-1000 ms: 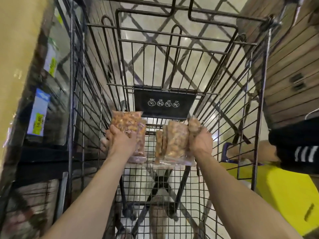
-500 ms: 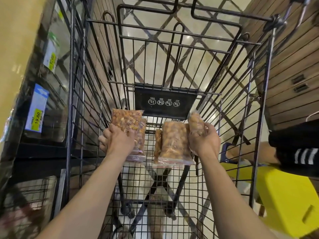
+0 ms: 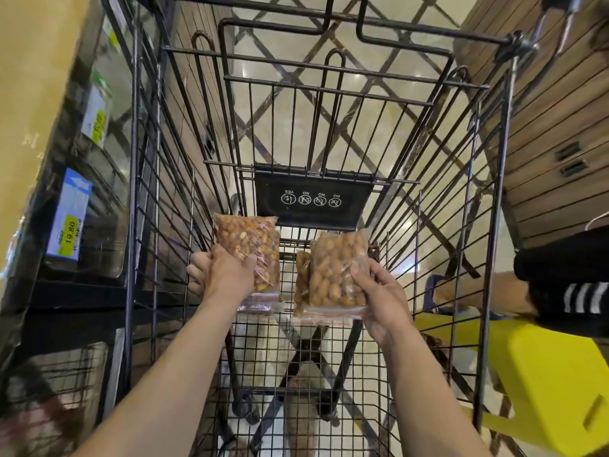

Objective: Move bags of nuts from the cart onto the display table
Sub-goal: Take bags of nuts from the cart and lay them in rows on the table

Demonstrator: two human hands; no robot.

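Left hand (image 3: 224,278) grips two stacked clear plastic bags of reddish-brown nuts (image 3: 245,242). Right hand (image 3: 382,298) pinches a stack of clear bags of paler nuts (image 3: 339,268), thumb in front. Both stacks are low inside the black wire cart (image 3: 497,225), far end. Squeeze the rear bags firmly and lift straight up, clear of the wires. Display table not in view.

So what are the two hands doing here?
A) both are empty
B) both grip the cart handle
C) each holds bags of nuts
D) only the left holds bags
C: the left hand grips one stack of nut bags and the right hand grips another stack, both inside the cart.
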